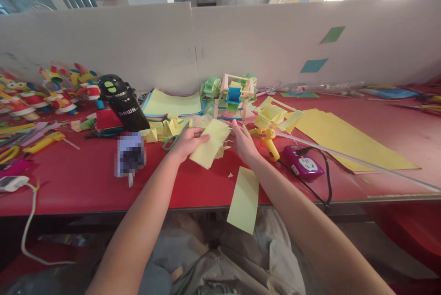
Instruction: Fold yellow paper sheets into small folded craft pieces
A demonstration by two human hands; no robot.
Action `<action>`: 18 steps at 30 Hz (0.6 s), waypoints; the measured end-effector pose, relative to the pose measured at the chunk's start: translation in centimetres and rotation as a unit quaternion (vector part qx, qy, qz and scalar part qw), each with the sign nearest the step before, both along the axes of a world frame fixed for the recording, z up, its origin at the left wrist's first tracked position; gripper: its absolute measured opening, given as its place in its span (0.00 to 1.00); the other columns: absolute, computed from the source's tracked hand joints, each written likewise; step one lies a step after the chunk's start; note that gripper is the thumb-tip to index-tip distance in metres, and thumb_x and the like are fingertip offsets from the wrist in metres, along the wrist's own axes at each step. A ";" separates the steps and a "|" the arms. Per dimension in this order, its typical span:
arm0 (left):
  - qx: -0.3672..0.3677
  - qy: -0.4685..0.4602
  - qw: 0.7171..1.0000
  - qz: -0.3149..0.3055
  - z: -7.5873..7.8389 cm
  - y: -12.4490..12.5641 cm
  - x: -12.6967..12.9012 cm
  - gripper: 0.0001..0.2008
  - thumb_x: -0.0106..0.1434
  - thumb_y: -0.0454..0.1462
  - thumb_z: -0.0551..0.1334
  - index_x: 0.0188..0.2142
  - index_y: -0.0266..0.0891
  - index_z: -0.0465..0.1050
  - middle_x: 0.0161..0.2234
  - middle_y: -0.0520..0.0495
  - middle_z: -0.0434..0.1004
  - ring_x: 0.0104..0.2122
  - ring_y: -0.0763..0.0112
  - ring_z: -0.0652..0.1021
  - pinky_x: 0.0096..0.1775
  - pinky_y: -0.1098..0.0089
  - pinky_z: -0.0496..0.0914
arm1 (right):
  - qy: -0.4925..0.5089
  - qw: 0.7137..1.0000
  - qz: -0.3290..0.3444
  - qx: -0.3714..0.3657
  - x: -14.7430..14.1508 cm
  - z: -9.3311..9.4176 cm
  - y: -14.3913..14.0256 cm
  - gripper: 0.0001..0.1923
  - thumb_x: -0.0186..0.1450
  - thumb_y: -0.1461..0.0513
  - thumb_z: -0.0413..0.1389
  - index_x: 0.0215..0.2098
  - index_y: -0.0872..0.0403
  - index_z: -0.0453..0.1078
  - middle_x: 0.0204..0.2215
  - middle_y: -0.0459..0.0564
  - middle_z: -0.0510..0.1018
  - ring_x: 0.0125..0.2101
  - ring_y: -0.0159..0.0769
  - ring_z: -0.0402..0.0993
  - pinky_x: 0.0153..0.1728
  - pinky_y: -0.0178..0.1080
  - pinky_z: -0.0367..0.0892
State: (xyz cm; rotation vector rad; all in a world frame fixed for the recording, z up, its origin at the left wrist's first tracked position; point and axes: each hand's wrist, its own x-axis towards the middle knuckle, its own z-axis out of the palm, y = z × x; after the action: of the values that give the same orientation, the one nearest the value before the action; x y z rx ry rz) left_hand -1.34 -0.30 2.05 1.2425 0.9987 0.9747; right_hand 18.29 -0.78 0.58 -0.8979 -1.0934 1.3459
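Note:
Both my hands meet over the red table (pixel 79 180) and hold a pale yellow paper sheet (pixel 211 145). My left hand (pixel 188 141) grips its left side with thumb on top. On the right edge of the sheet rest the fingers of my right hand (pixel 243 141). A second yellow strip (pixel 244 199) lies below them and hangs over the table's front edge. Green-handled scissors (pixel 171 141) lie just left of my left hand. A yellow glue gun (pixel 268 141) lies just right of my right hand.
A black bottle (pixel 123 102) stands at left, a purple power socket (pixel 303 162) with a black cable at right. Behind the hands are folded yellow pieces, a paper wheel model (pixel 234 95), stacked coloured sheets (pixel 172 103) and large yellow sheets (pixel 341 141). Colourful toys (pixel 51 90) crowd the far left.

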 end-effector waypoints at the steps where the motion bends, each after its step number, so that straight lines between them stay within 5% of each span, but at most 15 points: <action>1: 0.011 -0.005 1.000 0.016 -0.1 0.1 0.1 0.26 0.45 0.43 0.76 0.43 0.34 0.78 0.41 0.38 0.83 0.38 0.55 0.82 0.38 0.63 0.75 | 0.006 1.000 0.006 -0.004 0.0 0.0 0.0 0.26 0.61 0.39 0.56 0.40 0.51 0.71 0.30 0.48 0.75 0.27 0.34 0.74 0.27 0.37 0.70; 9: 0.006 0.020 0.999 -0.032 0.4 -0.6 0.8 0.21 0.50 0.44 0.73 0.42 0.37 0.79 0.40 0.41 0.83 0.40 0.55 0.81 0.42 0.61 0.74 | -0.074 0.993 0.080 0.046 0.0 0.0 -0.5 0.20 0.56 0.46 0.65 0.30 0.53 0.71 0.28 0.48 0.77 0.30 0.37 0.73 0.32 0.39 0.69; 18: 0.041 -0.050 0.996 0.056 -0.2 0.1 0.9 0.26 0.43 0.41 0.77 0.41 0.33 0.78 0.37 0.40 0.84 0.37 0.57 0.82 0.44 0.58 0.75 | -0.118 0.990 0.061 0.045 0.0 0.2 -0.6 0.21 0.56 0.46 0.65 0.25 0.53 0.69 0.21 0.43 0.71 0.23 0.31 0.66 0.28 0.37 0.61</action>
State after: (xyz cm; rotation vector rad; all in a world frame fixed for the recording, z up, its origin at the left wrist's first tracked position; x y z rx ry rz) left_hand -0.42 -0.16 1.84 1.2021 0.9674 1.1640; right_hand 18.25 -1.42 0.74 -0.9528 -1.3990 1.3021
